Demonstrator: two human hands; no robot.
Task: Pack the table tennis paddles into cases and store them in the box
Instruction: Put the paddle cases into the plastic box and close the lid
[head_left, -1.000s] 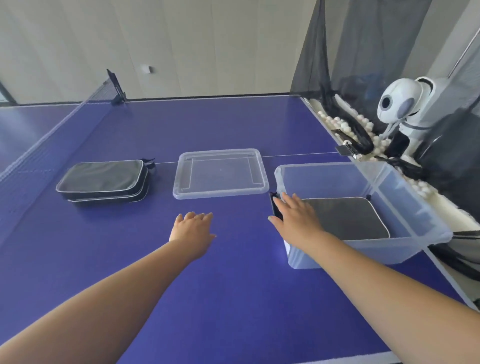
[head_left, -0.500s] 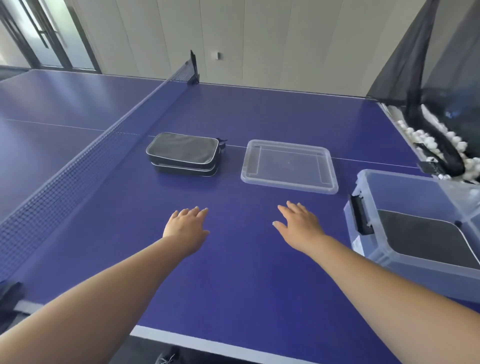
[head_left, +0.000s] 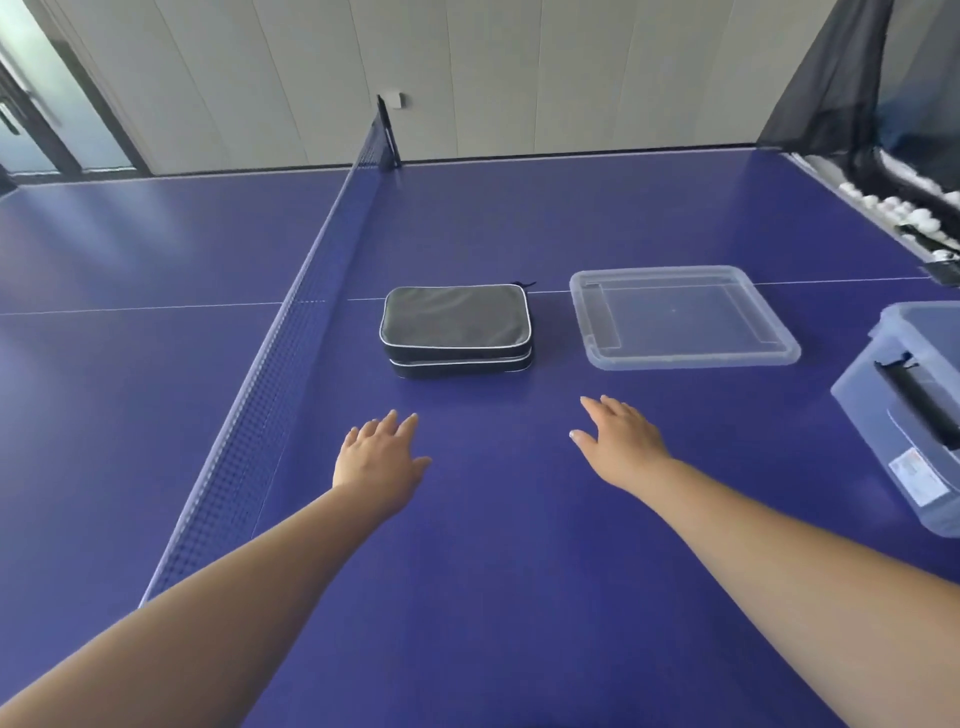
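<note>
Both hands (head_left: 498, 452) outstretched, fingers extended, empty

Two stacked paddle cases (head_left: 456, 331) beyond empty left hand (head_left: 378, 460), right hand (head_left: 621, 439).

The table (head_left: 519, 571) is deep blue with thin white lines, and its net (head_left: 270, 384) is a dark mesh with a pale top band. The two stacked cases (head_left: 456, 332) are grey-black with white piping. The lid (head_left: 680, 317) and box (head_left: 904, 415) are clear plastic, the box bearing a black handle and a white label.

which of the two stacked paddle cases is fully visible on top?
The upper case, grey face edged with white piping, shows its whole top. The lower case beneath it shows only its front edge.
</note>
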